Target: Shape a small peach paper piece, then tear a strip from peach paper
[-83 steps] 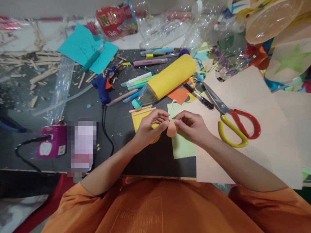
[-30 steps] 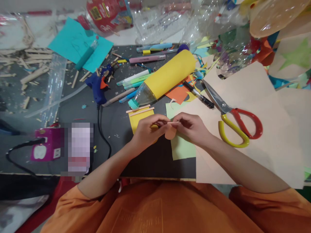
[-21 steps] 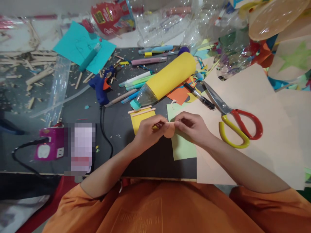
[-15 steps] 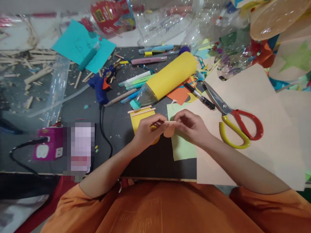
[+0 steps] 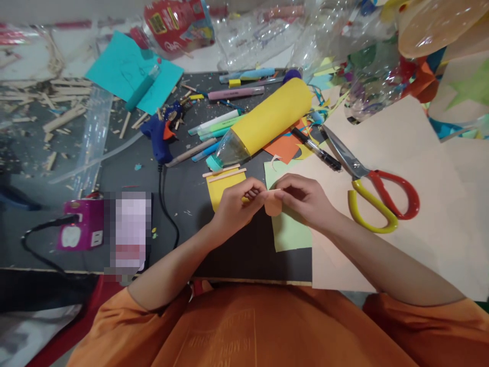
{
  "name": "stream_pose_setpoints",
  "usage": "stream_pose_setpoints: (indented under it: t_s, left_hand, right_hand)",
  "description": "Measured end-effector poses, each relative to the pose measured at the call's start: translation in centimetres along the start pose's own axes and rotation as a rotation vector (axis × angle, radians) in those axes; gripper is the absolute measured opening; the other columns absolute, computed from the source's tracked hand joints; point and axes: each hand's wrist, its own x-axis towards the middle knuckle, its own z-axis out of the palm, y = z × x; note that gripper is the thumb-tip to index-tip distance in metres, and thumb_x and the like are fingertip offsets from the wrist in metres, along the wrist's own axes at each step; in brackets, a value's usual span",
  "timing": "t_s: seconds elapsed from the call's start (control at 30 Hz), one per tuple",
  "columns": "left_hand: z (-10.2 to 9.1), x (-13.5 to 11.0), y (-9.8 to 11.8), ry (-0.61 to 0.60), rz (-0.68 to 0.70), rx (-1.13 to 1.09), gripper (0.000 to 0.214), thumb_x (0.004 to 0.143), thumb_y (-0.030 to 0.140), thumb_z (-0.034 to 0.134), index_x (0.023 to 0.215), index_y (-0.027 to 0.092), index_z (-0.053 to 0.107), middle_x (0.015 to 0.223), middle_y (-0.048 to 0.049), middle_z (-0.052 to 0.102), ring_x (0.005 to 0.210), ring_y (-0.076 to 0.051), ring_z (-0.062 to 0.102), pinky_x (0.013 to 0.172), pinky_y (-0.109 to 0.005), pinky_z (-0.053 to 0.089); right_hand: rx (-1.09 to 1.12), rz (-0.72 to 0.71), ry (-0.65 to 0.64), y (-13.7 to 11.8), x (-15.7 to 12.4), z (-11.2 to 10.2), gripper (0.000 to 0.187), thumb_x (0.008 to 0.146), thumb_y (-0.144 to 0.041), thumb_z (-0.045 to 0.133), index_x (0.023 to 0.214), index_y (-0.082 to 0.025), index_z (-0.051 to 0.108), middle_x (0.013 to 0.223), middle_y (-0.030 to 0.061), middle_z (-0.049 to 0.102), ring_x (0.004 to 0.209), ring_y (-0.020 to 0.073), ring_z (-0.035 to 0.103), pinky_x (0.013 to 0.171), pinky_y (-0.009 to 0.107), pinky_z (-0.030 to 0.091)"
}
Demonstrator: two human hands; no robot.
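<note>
Peach paper, a small rounded cut-out [image 5: 272, 205], is pinched between both hands just above the dark bench [image 5: 183, 193]. The left hand [image 5: 237, 204] grips its left edge with thumb and curled fingers; the right hand [image 5: 305, 196] pinches the top right edge, so each hand is closed narrow on the same piece. Under the right hand lies a pale green sheet [image 5: 290, 232], and under the left hand a yellow paper square [image 5: 223, 184] with two thin wooden sticks [image 5: 225, 173] along its far edge. A large peach sheet [image 5: 405, 153] spreads out to the right of the right hand, and on it, near that hand, lie scissors with red and yellow handles [image 5: 376, 196], blades closed. Just beyond the hands lies a plastic bottle wrapped in yellow paper [image 5: 263, 122], on its side, with a black pen [image 5: 316, 149] and orange paper scraps [image 5: 284, 145] beside it. Left of the bottle are several pastel markers [image 5: 214, 125] and a blue glue gun [image 5: 159, 137], its cord running toward the near edge. Farther off to the left are a teal sheet [image 5: 132, 71] and scattered wooden splinters [image 5: 57, 102]; clear plastic bottles [image 5: 267, 30] crowd the far side.
</note>
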Motion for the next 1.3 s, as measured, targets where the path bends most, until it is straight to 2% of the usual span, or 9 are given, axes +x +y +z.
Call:
stream_pose_setpoints:
  t_s: [0.3,0.5,0.6,0.77,0.87,0.97,1.07,1.2,1.3]
  left_hand:
    - [0.0,0.3,-0.5,0.056,0.019,0.009,0.017,0.084,0.033,0.060,0.075,0.019,0.059,0.066,0.0026,0.060,0.057,-0.008,0.054,0.055,-0.019,0.046]
    - [-1.2,0.8,0.2,0.206,-0.073,-0.094,0.008,0.085,0.024,0.058,0.085,0.019,0.064,0.082,-0.0012,0.069,0.072,-0.011,0.067,0.070,-0.022,0.054]
    - [-2.5,0.9,0.8,0.261,-0.096,-0.057,0.009,0.085,0.024,0.058,0.088,0.018,0.064,0.084,-0.0017,0.070,0.076,-0.013,0.068,0.073,-0.025,0.056]
    - [-4.7,1.0,0.9,0.414,0.127,0.299,0.005,0.086,0.022,0.061,0.087,0.023,0.066,0.095,-0.0019,0.070,0.094,-0.018,0.065,0.084,-0.032,0.053]
    - [-5.7,1.1,0.3,0.453,0.209,0.483,0.007,0.084,0.025,0.067,0.090,0.026,0.065,0.101,-0.0034,0.068,0.103,-0.022,0.061,0.091,-0.036,0.050]
    - [-5.6,1.2,-0.1,0.472,0.246,0.527,0.007,0.085,0.027,0.066,0.091,0.025,0.064,0.096,-0.0041,0.067,0.096,-0.021,0.061,0.084,-0.035,0.050]
    - [-4.2,0.9,0.0,0.435,0.305,0.535,0.009,0.091,0.026,0.056,0.085,0.023,0.062,0.086,-0.0025,0.067,0.083,-0.017,0.061,0.078,-0.032,0.050]
    - [-2.0,0.6,-0.1,0.237,0.359,0.544,0.017,0.093,0.027,0.049,0.084,0.022,0.063,0.084,-0.0034,0.070,0.083,-0.018,0.064,0.079,-0.032,0.050]
    - [-1.2,0.5,-0.4,0.143,0.373,0.514,0.018,0.094,0.026,0.048,0.088,0.021,0.064,0.086,-0.0046,0.071,0.085,-0.018,0.064,0.080,-0.032,0.050]
  right_hand:
    - [0.133,0.149,0.035,-0.1,-0.2,0.2,0.018,0.081,-0.037,0.068,0.083,-0.023,0.057,0.071,-0.0019,0.057,0.060,0.0114,0.049,0.054,0.025,0.040]
    - [0.270,0.159,0.189,0.4,-0.1,0.4,0.022,0.080,-0.034,0.069,0.096,-0.024,0.056,0.069,-0.0047,0.053,0.059,0.0105,0.049,0.054,0.025,0.040]
    - [0.241,0.137,0.260,0.5,0.0,0.4,0.017,0.082,-0.029,0.066,0.095,-0.025,0.056,0.071,-0.0041,0.053,0.061,0.0111,0.051,0.057,0.026,0.042]
    - [0.139,0.099,0.364,0.7,0.2,0.3,0.015,0.083,-0.029,0.064,0.096,-0.026,0.058,0.098,0.0030,0.058,0.089,0.0170,0.059,0.078,0.034,0.051]
    - [0.194,0.117,0.365,1.0,0.1,0.3,0.010,0.087,-0.030,0.061,0.094,-0.026,0.056,0.099,0.0031,0.057,0.092,0.0176,0.060,0.078,0.034,0.051]
    - [0.185,0.116,0.351,1.2,0.0,0.4,0.009,0.088,-0.031,0.059,0.093,-0.026,0.055,0.096,0.0033,0.057,0.091,0.0182,0.061,0.078,0.035,0.051]
    - [-0.030,0.037,0.289,1.2,-0.1,0.3,0.016,0.086,-0.032,0.061,0.100,-0.026,0.054,0.102,0.0057,0.060,0.097,0.0226,0.061,0.085,0.041,0.050]
    - [-0.436,-0.079,0.123,1.0,0.0,-0.1,0.028,0.082,-0.035,0.066,0.107,-0.025,0.056,0.108,0.0091,0.066,0.105,0.0300,0.057,0.094,0.049,0.044]
    - [-0.515,-0.093,0.098,0.9,-0.1,-0.2,0.024,0.085,-0.031,0.060,0.108,-0.024,0.056,0.107,0.0093,0.067,0.103,0.0301,0.057,0.093,0.048,0.043]
